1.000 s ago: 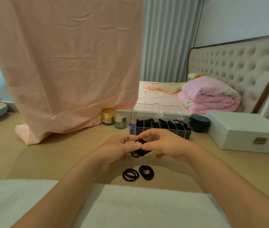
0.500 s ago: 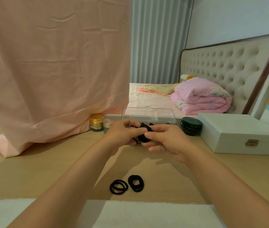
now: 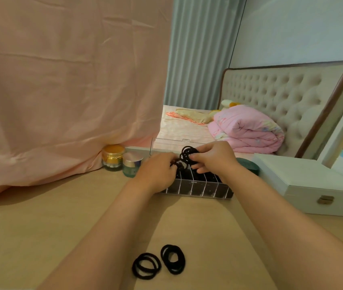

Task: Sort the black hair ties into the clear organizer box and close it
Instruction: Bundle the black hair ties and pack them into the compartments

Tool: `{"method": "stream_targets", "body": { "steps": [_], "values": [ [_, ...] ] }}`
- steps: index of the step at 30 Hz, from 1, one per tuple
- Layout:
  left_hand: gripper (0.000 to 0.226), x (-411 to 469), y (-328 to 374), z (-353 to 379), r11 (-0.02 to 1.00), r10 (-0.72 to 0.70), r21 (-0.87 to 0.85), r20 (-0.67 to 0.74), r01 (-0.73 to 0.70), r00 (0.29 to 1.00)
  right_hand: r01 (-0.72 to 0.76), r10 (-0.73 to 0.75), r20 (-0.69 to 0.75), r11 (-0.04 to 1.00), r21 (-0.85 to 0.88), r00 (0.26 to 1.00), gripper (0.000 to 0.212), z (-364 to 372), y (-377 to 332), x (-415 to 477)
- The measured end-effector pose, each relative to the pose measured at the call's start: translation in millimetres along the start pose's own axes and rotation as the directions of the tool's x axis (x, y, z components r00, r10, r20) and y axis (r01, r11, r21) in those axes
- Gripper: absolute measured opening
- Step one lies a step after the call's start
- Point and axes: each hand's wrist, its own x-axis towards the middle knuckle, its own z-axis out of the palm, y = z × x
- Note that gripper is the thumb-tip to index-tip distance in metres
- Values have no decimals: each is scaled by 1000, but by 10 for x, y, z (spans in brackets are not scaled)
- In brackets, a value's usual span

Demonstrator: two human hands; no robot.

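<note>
I see right hand [image 3: 214, 158] pinching bunch of thin matte black hair ties [image 3: 187, 155] above clear plastic organizer box [image 3: 197, 188], lid [image 3: 166, 144] up. Left hand [image 3: 158, 174] at box; grip unclear. Two loose stacks [image 3: 146, 265] flat on smooth wooden table [image 3: 40, 227].

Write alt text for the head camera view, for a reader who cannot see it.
A person's right hand pinches a bundle of black hair ties above the clear organizer box, whose lid stands open, while the left hand is over its left end. Two more small piles of ties lie on the wooden table nearer the camera.
</note>
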Motion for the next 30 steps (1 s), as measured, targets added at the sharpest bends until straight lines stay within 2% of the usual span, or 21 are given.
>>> {"method": "stream_targets", "body": {
  "steps": [3, 6, 8, 10, 14, 16, 20, 22, 23, 25, 27, 30],
  "values": [
    [39, 9, -85, -1, 999, -1, -43, -8, 1, 1000, 87, -75, 46, 931, -355, 996, 16, 177, 19, 178],
    [46, 10, -83, 10, 998, 2, -59, 10, -1, 1000, 185, -122, 142, 741, -645, 982, 18, 213, -40, 231],
    [48, 7, -113, 19, 998, 2, -66, 2, -2, 1000, 215, -77, 210, 574, -790, 975, 22, 254, -112, 237],
    [48, 11, -126, 30, 997, 8, -78, -17, -9, 1000, 234, 3, 263, 444, -865, 965, 22, 292, -139, 270],
    [38, 4, -133, 14, 996, 54, -67, -70, -58, 996, 233, 97, 281, 341, -911, 955, 21, 370, -121, 353],
    [33, 3, -133, 3, 996, 92, 5, -83, -92, 992, 263, 132, 324, 344, -901, 937, 20, 353, -142, 374],
    [40, 8, -118, 16, 986, 117, 123, -7, -115, 993, 321, 145, 440, 491, -809, 886, 19, 161, -195, 347],
    [42, 20, -106, 29, 977, 110, 181, 32, -114, 993, 328, 89, 448, 558, -762, 889, 25, 46, -210, 294],
    [42, 27, -100, 30, 972, 106, 206, 47, -113, 993, 329, 32, 430, 593, -735, 902, 32, 3, -219, 253],
    [41, 46, -90, 28, 969, 92, 224, 76, -107, 993, 339, -85, 378, 651, -679, 922, 33, -71, -192, 170],
    [41, 61, -89, 21, 973, 81, 208, 91, -98, 993, 357, -141, 355, 647, -674, 924, 34, -94, -126, 62],
    [38, 80, -122, -4, 996, 58, 63, 63, -62, 996, 406, -136, 402, 555, -726, 905, 41, -38, -44, -56]
  ]
}}
